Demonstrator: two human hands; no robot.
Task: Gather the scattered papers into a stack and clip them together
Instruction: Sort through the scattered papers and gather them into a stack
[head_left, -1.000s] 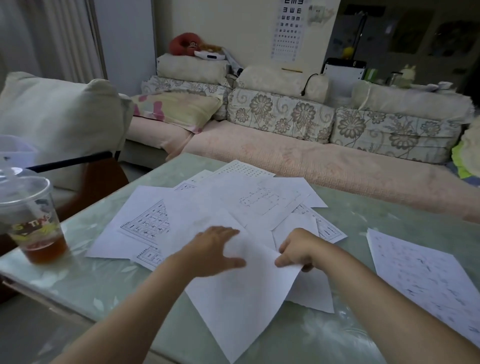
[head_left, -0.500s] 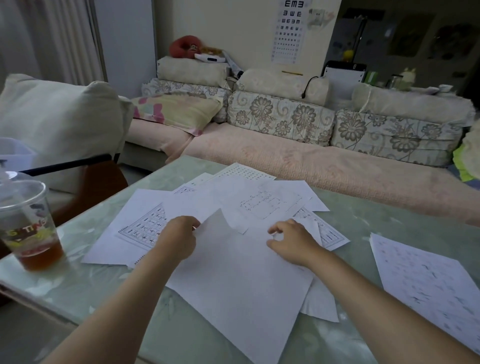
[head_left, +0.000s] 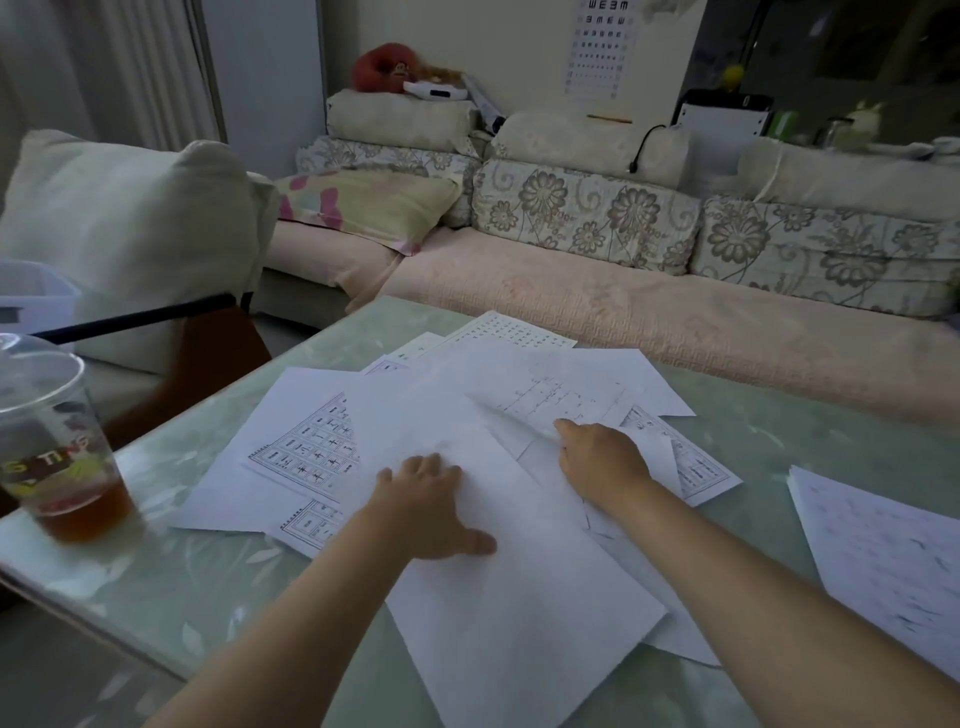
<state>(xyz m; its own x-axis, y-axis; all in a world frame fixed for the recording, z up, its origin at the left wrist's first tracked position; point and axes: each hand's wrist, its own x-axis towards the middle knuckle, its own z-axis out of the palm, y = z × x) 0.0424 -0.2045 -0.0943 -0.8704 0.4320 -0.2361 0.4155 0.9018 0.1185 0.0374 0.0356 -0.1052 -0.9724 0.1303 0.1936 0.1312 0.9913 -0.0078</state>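
The papers lie loose and overlapping at the middle of the table, fanned at differing angles; several show printed grids and one sheet carries a line diagram. A large blank sheet lies uppermost at the near side, one corner reaching toward the table's near edge.

The left hand rests palm down on the far left part of this blank sheet, fingers straight and slightly spread, thumb extended to the side along the paper. The right hand lies on the overlapped sheets just right of it, back upward, its fingers held close together and pointing at the raised edge of the diagram sheet. Whether the thumb pinches that edge cannot be told, since the hand hides it.

A further written sheet lies apart from the pile at the table's right. A clear lidded cup holding a brown drink stands at the left corner. Beyond the table runs a pink-covered sofa with floral cushions; an eye chart hangs on the wall behind.
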